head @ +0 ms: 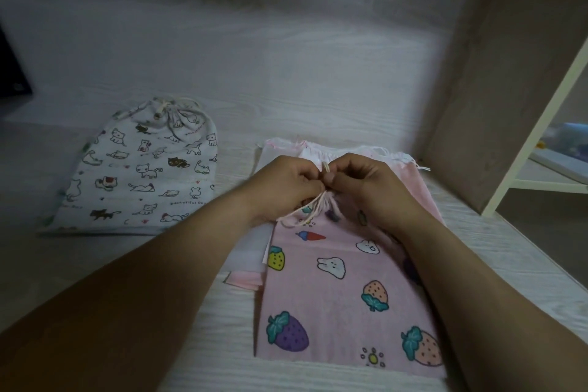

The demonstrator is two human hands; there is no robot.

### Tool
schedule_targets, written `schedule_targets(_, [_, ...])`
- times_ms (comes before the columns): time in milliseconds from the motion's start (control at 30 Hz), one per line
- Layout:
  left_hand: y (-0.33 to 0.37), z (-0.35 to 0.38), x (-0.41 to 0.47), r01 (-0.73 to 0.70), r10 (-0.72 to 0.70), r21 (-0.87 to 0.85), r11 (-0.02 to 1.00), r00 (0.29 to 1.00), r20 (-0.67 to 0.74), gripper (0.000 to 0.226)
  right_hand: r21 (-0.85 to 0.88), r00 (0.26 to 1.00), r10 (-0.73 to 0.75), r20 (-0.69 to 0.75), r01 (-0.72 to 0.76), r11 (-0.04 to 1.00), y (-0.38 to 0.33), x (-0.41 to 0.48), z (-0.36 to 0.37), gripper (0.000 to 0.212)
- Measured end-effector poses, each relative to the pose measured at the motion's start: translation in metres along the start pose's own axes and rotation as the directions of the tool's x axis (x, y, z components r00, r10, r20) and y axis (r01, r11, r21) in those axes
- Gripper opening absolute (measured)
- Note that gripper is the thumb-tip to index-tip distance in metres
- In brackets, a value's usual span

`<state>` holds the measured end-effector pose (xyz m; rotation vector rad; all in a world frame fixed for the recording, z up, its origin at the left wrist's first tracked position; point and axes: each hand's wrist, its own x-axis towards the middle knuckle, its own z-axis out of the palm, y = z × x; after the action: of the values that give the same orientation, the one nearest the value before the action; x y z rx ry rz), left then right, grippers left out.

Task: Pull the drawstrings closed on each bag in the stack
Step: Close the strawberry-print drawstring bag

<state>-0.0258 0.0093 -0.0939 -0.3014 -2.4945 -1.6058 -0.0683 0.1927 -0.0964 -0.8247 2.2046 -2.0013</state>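
A pink bag with printed strawberries (pixel 343 293) lies on top of a stack of pale bags (pixel 254 251) on the white table. Its mouth is gathered under my hands. My left hand (pixel 286 181) and my right hand (pixel 366 181) meet at the bag's top, both pinching its pale pink drawstring (pixel 313 205), whose loose ends hang down between my wrists. To the left lies a white bag with cat prints (pixel 143 169), its mouth cinched and its cord tied.
A brown wall panel (pixel 496 99) rises close on the right. Beyond it stands a white shelf frame (pixel 541 124) with some items. A dark object (pixel 12 70) sits at the far left edge. The table (pixel 254 73) stretches back to the wall.
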Motion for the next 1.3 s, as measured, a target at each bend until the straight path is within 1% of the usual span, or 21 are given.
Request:
schedule_targets(100, [-0.002, -0.005, -0.002, 0.064, -0.037, -0.225, 0.972, 0.991, 0.126, 0.008, 0.076, 0.996, 0.039, 0.078, -0.045, 0.996, -0.003, 0.002, -0.005, 0.01])
schedule_targets(167, [0.0, -0.006, -0.003, 0.103, -0.04, -0.307, 0.946, 0.978, 0.203, 0.009, 0.203, 0.984, 0.102, 0.149, -0.131, 0.97, -0.005, 0.001, -0.008, 0.005])
schedule_targets(200, [0.001, -0.005, -0.004, 0.114, -0.036, -0.343, 0.933, 0.973, 0.226, 0.01, 0.264, 0.976, 0.128, 0.177, -0.173, 0.949, -0.005, 0.0, -0.009, 0.009])
schedule_targets(267, [0.001, -0.005, -0.003, 0.116, -0.016, -0.414, 0.903, 0.971, 0.236, 0.013, 0.345, 0.959, 0.164, 0.23, -0.237, 0.908, -0.007, -0.002, -0.009, 0.017])
schedule_targets(333, [0.0, -0.004, -0.003, 0.107, 0.006, -0.472, 0.875, 0.973, 0.231, 0.022, 0.407, 0.951, 0.176, 0.254, -0.27, 0.873, -0.008, -0.004, -0.008, 0.019])
schedule_targets(433, [-0.001, -0.002, -0.004, 0.102, -0.001, -0.48, 0.871, 0.979, 0.205, 0.048, 0.47, 0.954, 0.2, 0.224, -0.285, 0.835, -0.01, -0.005, -0.007, 0.013])
schedule_targets(467, [-0.001, -0.002, -0.004, 0.101, -0.014, -0.458, 0.883, 0.982, 0.188, 0.05, 0.482, 0.957, 0.205, 0.206, -0.282, 0.829, -0.009, -0.004, -0.007, 0.012])
schedule_targets(567, [-0.007, -0.008, -0.001, 0.1, -0.042, -0.386, 0.917, 0.987, 0.157, 0.047, 0.493, 0.964, 0.217, 0.151, -0.264, 0.829, -0.008, -0.001, -0.011, 0.004])
schedule_targets(600, [-0.01, -0.01, 0.0, 0.1, -0.048, -0.366, 0.925, 0.988, 0.149, 0.043, 0.474, 0.966, 0.217, 0.138, -0.257, 0.842, -0.007, 0.0, -0.011, 0.003])
schedule_targets(667, [-0.012, -0.011, 0.001, 0.109, -0.067, -0.313, 0.944, 0.988, 0.141, 0.029, 0.405, 0.971, 0.209, 0.116, -0.239, 0.883, -0.006, 0.001, -0.012, 0.008])
schedule_targets(733, [-0.013, -0.011, 0.001, 0.117, -0.078, -0.285, 0.951, 0.987, 0.143, 0.023, 0.369, 0.972, 0.215, 0.09, -0.233, 0.9, -0.004, 0.002, -0.012, 0.011])
schedule_targets(867, [-0.012, -0.017, -0.001, 0.143, -0.105, -0.216, 0.966, 0.978, 0.178, 0.028, 0.37, 0.962, 0.254, 0.1, -0.273, 0.888, -0.004, -0.001, -0.015, 0.013])
schedule_targets(933, [-0.014, -0.017, -0.001, 0.152, -0.122, -0.178, 0.972, 0.978, 0.171, 0.037, 0.335, 0.96, 0.267, 0.078, -0.278, 0.901, -0.003, 0.0, -0.014, 0.014])
schedule_targets(967, [-0.014, -0.016, -0.001, 0.155, -0.128, -0.17, 0.973, 0.979, 0.161, 0.037, 0.303, 0.963, 0.263, 0.053, -0.266, 0.915, -0.002, 0.0, -0.014, 0.015])
schedule_targets(1033, [-0.017, -0.012, 0.002, 0.147, -0.129, -0.171, 0.974, 0.985, 0.115, 0.028, 0.226, 0.97, 0.242, 0.0, -0.236, 0.945, -0.001, 0.0, -0.015, 0.013])
schedule_targets(1067, [-0.017, -0.011, 0.003, 0.144, -0.132, -0.177, 0.974, 0.988, 0.08, 0.026, 0.192, 0.969, 0.245, -0.001, -0.241, 0.951, -0.001, -0.001, -0.016, 0.014])
schedule_targets(1133, [-0.016, -0.009, 0.003, 0.136, -0.135, -0.22, 0.966, 0.991, 0.018, 0.026, 0.137, 0.96, 0.277, 0.045, -0.281, 0.95, 0.0, -0.002, -0.017, 0.038])
schedule_targets(1167, [-0.016, -0.009, 0.004, 0.132, -0.136, -0.256, 0.958, 0.991, 0.002, 0.026, 0.094, 0.958, 0.281, 0.061, -0.286, 0.954, 0.0, -0.002, -0.016, 0.043])
schedule_targets(1233, [-0.012, -0.009, 0.003, 0.142, -0.137, -0.35, 0.926, 0.99, 0.037, 0.031, -0.009, 0.972, 0.234, 0.032, -0.234, 0.972, 0.001, -0.002, -0.015, 0.034])
schedule_targets(1267, [-0.009, -0.009, 0.001, 0.168, -0.148, -0.373, 0.912, 0.986, 0.082, 0.038, -0.044, 0.979, 0.204, 0.008, -0.203, 0.978, 0.003, -0.001, -0.015, 0.03])
schedule_targets(1300, [-0.007, -0.009, 0.0, 0.194, -0.159, -0.359, 0.913, 0.979, 0.125, 0.046, -0.066, 0.983, 0.185, -0.018, -0.186, 0.98, 0.004, -0.001, -0.015, 0.028])
